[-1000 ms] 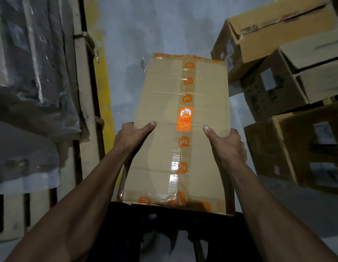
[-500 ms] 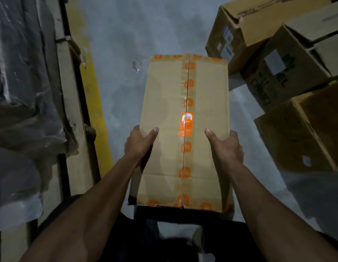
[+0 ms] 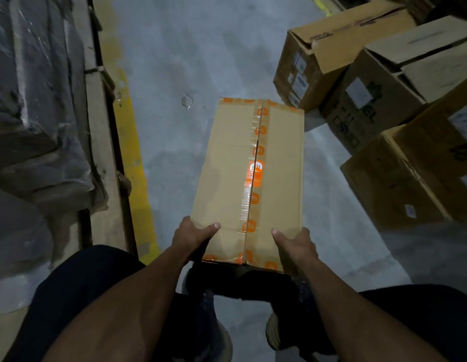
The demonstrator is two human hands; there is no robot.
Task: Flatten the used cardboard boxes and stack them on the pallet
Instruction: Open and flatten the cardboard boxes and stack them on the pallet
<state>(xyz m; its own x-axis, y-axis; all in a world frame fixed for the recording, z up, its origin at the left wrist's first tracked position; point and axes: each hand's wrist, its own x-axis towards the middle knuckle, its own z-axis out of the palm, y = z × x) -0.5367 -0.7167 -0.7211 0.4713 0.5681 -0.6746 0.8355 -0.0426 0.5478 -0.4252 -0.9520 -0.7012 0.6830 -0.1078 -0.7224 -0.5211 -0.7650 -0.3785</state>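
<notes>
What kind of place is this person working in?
Probably a warehouse or stockroom: bare grey concrete floor with a painted yellow floor line, a wooden pallet carrying plastic-wrapped goods, and stacked brown cardboard boxes beside the taped one held in both hands.

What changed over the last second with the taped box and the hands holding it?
The hands slid back along the taped box, from about mid-length to its near end, and the box sits lower and further out in view. The left hand and right hand grip its side edges as before, thumbs on top. The orange tape seam stays sealed, and the boxes on the right remain in place.
</notes>
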